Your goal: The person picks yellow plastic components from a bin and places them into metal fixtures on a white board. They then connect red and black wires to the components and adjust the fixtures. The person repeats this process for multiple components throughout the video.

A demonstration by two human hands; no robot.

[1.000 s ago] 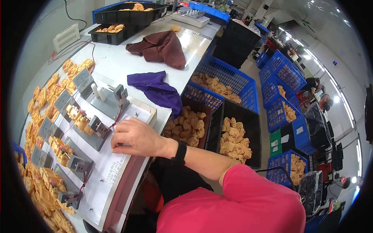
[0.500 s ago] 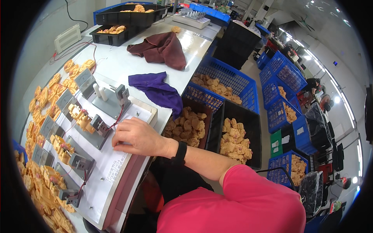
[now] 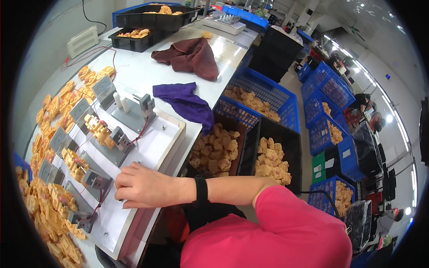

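My right hand (image 3: 145, 185) is over the white top of a bench test board (image 3: 152, 149), just right of a grey clamp block (image 3: 97, 179) with red wires. Its fingers are curled and the thumb is bent in near a small metal stud; whatever the fingertips hold, if anything, is hidden. On the board stand several grey jigs, each beside a small dial meter (image 3: 61, 141). Two nearby jigs carry yellow plastic parts, one farther up (image 3: 99, 130) and one closer to my hand (image 3: 73, 164). The farthest jig (image 3: 129, 118) shows two bare white posts. My left hand is out of view.
Loose yellow parts (image 3: 56, 107) lie heaped along the board's left side. A purple cloth (image 3: 185, 105) and a brown cloth (image 3: 190, 58) lie on the table. Black trays (image 3: 154, 18) stand at the back. Blue crates (image 3: 288, 96) and a black bin (image 3: 292, 152) of parts stand on the right.
My right hand has moved down and left along the board, from beside the upper jig's clamp to beside the lower one. The view has shifted slightly.
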